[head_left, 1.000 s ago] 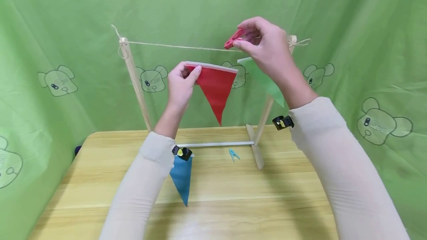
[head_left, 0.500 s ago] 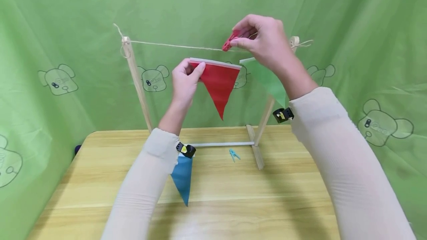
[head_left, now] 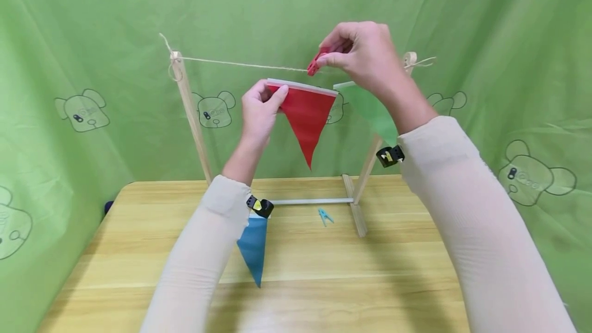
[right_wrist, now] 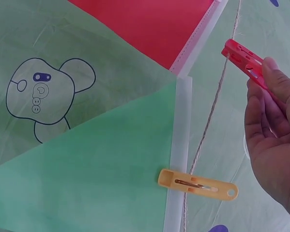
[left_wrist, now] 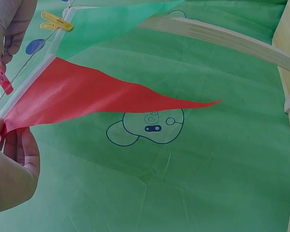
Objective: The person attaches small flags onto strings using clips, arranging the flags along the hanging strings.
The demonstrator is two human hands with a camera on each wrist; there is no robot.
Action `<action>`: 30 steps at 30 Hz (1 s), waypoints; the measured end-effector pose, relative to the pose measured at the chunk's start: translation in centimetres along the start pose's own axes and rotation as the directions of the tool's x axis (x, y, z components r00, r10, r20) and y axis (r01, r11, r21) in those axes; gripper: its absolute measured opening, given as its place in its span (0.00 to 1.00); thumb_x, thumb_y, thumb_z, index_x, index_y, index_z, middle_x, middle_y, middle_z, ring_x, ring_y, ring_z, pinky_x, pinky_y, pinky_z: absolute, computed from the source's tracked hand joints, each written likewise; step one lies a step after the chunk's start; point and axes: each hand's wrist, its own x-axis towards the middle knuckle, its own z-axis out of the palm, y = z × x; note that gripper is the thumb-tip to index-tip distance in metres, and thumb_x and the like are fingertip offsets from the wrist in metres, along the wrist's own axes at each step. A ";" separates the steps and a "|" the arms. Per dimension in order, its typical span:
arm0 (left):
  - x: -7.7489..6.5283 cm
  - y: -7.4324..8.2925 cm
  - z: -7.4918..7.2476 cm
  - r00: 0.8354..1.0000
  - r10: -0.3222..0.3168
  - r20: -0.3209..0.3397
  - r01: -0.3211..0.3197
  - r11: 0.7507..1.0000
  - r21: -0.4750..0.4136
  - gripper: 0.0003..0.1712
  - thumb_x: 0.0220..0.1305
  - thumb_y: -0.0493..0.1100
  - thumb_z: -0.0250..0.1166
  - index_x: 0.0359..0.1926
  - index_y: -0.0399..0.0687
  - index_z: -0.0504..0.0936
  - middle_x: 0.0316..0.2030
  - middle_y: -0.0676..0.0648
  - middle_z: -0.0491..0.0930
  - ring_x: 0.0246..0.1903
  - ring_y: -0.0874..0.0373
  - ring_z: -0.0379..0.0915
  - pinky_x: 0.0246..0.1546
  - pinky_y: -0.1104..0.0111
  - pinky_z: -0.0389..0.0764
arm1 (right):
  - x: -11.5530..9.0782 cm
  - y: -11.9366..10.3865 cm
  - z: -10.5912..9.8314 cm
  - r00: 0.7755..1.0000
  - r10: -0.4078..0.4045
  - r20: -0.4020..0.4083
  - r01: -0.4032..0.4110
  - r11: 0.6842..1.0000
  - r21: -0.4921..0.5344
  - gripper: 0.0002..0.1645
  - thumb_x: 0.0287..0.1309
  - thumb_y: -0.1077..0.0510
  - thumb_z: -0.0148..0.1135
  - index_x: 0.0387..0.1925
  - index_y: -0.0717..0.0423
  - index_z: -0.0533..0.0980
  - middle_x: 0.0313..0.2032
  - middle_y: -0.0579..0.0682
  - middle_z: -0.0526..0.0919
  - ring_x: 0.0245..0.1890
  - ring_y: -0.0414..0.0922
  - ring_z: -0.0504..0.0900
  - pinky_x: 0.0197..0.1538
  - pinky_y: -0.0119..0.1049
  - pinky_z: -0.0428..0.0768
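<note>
My left hand (head_left: 261,112) pinches the upper left corner of a red triangular pennant (head_left: 307,112), whose white top edge sits just below the string (head_left: 245,64). Above it, my right hand (head_left: 367,60) holds a red clothespin (head_left: 315,62) between thumb and fingers, its tip at the string. In the right wrist view the clothespin (right_wrist: 244,60) overlaps the string and stands apart from the pennant's white edge. Beside the red pennant hangs a green pennant (head_left: 370,109), partly behind my right wrist. A yellow clothespin (right_wrist: 198,184) clips that one to the string.
Two wooden posts (head_left: 191,112) carry the string, joined low down by a white bar (head_left: 314,201). A blue clothespin (head_left: 325,216) lies on the wooden table (head_left: 324,281). The blue pennant (head_left: 253,248) lies nearer, partly hidden by my left sleeve. Green cloth surrounds everything.
My left hand has carried the red pennant slightly up and to the right. My right hand has brought the red clothespin down a little and left, onto the string's line.
</note>
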 end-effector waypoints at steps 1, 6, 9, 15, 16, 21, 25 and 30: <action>0.0 0.0 0.1 1.000 -0.001 -0.002 0.001 1.000 -0.002 0.05 0.69 0.34 0.67 0.42 0.36 0.82 0.30 0.49 0.81 0.29 0.58 0.78 0.32 0.69 0.84 | 0.1 0.0 0.0 1.000 0.001 0.000 -0.001 1.000 0.001 0.17 0.60 0.48 0.74 0.45 0.54 0.86 0.41 0.50 0.89 0.36 0.40 0.83 0.42 0.27 0.81; 0.2 0.0 0.3 1.000 -0.013 -0.018 0.013 1.000 -0.003 0.04 0.69 0.34 0.67 0.42 0.37 0.82 0.29 0.49 0.80 0.28 0.59 0.77 0.32 0.68 0.83 | 0.3 0.0 -0.2 1.000 0.000 0.001 0.000 1.000 0.000 0.17 0.59 0.48 0.75 0.44 0.55 0.86 0.40 0.49 0.89 0.36 0.39 0.84 0.41 0.26 0.81; 0.3 0.0 0.4 0.999 -0.019 -0.028 0.018 1.000 -0.012 0.02 0.69 0.34 0.67 0.41 0.39 0.83 0.29 0.49 0.80 0.29 0.59 0.77 0.32 0.69 0.83 | 0.4 -0.2 -0.1 1.000 0.000 0.011 0.000 1.000 -0.008 0.17 0.59 0.48 0.75 0.43 0.54 0.87 0.40 0.49 0.89 0.36 0.38 0.84 0.41 0.26 0.81; 0.5 0.1 0.4 0.999 -0.035 -0.037 0.033 0.999 -0.032 0.04 0.69 0.34 0.68 0.41 0.37 0.83 0.30 0.49 0.80 0.29 0.59 0.78 0.31 0.71 0.83 | 0.5 -0.3 0.1 0.999 0.003 0.034 -0.002 1.000 -0.019 0.16 0.59 0.48 0.75 0.43 0.54 0.87 0.40 0.49 0.89 0.36 0.38 0.85 0.41 0.26 0.81; 0.6 0.1 0.4 0.999 -0.037 -0.039 0.036 0.999 -0.034 0.03 0.69 0.34 0.67 0.41 0.38 0.83 0.30 0.49 0.80 0.29 0.59 0.78 0.31 0.71 0.84 | 0.5 -0.3 0.1 0.999 0.003 0.036 -0.003 1.000 -0.021 0.16 0.59 0.48 0.75 0.43 0.54 0.87 0.40 0.49 0.89 0.36 0.38 0.85 0.42 0.26 0.81; 0.5 0.3 0.6 0.998 -0.047 -0.048 0.044 0.998 -0.051 0.01 0.69 0.34 0.67 0.40 0.40 0.83 0.30 0.48 0.80 0.29 0.59 0.78 0.31 0.71 0.84 | 0.6 -0.1 0.4 0.998 0.008 0.055 -0.006 0.999 -0.033 0.16 0.59 0.48 0.74 0.43 0.53 0.87 0.40 0.49 0.89 0.37 0.38 0.85 0.42 0.26 0.81; 0.6 0.3 0.8 0.998 -0.044 -0.047 0.041 0.997 -0.067 0.01 0.69 0.34 0.67 0.40 0.40 0.83 0.30 0.48 0.80 0.29 0.59 0.78 0.32 0.71 0.85 | 0.5 0.1 0.5 0.998 0.004 0.064 -0.002 0.999 -0.041 0.15 0.59 0.49 0.75 0.43 0.54 0.87 0.40 0.49 0.89 0.37 0.38 0.84 0.42 0.26 0.81; 0.7 0.3 0.9 0.998 -0.043 -0.042 0.040 0.997 -0.069 0.02 0.69 0.34 0.67 0.41 0.39 0.83 0.30 0.49 0.80 0.29 0.59 0.78 0.31 0.71 0.84 | 0.3 0.3 0.6 0.998 0.002 0.059 0.000 0.999 -0.040 0.15 0.59 0.50 0.75 0.43 0.55 0.87 0.40 0.50 0.89 0.36 0.39 0.84 0.40 0.26 0.81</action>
